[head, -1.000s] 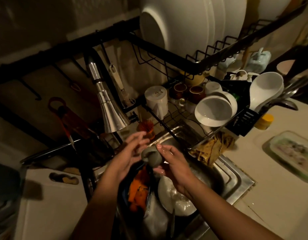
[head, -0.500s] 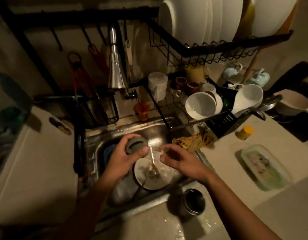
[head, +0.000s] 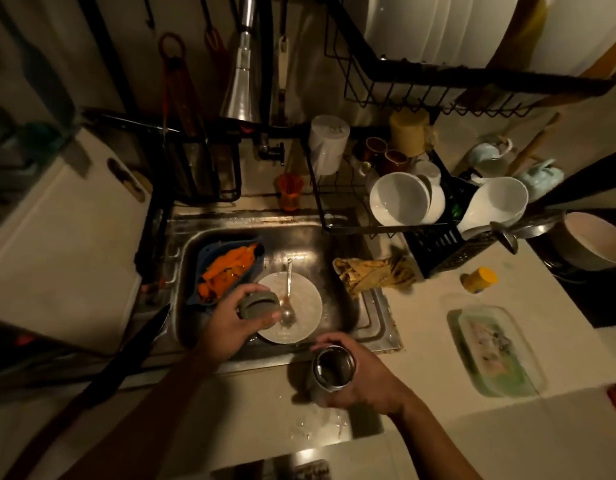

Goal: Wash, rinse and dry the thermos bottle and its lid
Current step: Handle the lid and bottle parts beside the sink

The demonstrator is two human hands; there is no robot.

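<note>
Dim warm light, warped blurry edges

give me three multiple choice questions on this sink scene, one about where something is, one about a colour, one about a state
1. Where does the spoon lie?
A. on the white plate in the sink
B. in the dish rack
C. on the counter by the yellow cap

2. What colour are the scraps in the blue strainer?
A. green
B. orange
C. white

3. What state is the thermos bottle in?
A. closed with its lid
C. lying on its side in the sink
B. open, lid off, gripped by the right hand

Answers:
1. A, the spoon rests across the white plate in the sink basin.
2. B, the scraps show bright orange against the blue.
3. B, the right hand grips the open-mouthed bottle on the counter, while the left hand holds the lid over the sink.
</note>
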